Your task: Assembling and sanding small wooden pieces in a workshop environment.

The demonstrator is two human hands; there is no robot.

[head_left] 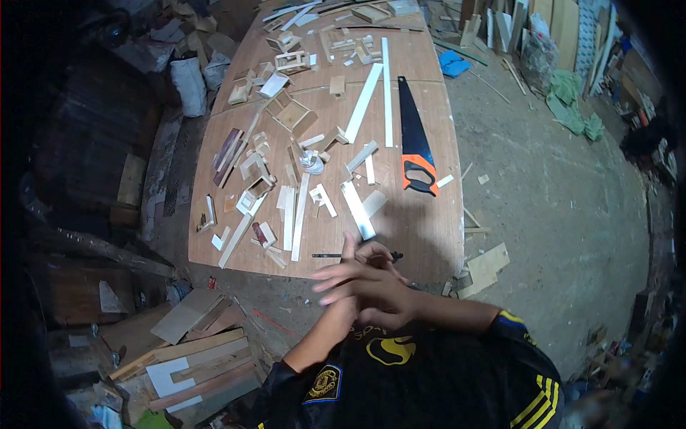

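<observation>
- In the head view, our right hand crosses over our left hand near the brown wooden counter.
- We see the right fingers spread; we cannot tell the mostly hidden left's state.
- A thin black rod lies just beside them, partly hidden.
- Farther right lies an orange-handled, black-bladed handsaw.
</observation>
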